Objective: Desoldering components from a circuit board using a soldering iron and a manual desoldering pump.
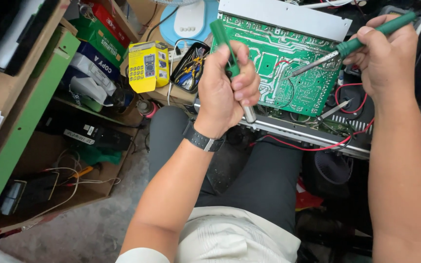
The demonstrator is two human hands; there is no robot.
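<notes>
My left hand (226,86) grips a green-handled tool with a silver barrel (221,35), held upright in front of a green circuit board (274,63). A black watch sits on that wrist. My right hand (386,56) holds a green-handled soldering iron (366,39), its metal tip (300,69) resting on the board's surface. The board lies tilted on a metal chassis (298,130) across my knees, with red wires (317,146) looping along its lower edge.
A yellow boxed multimeter (147,65) and a black tray of pliers (190,68) sit left of the board. Wooden shelves (35,97) hold boxes and cables at left. A small black fan (334,168) lies under the chassis. A white and blue device (188,22) stands behind.
</notes>
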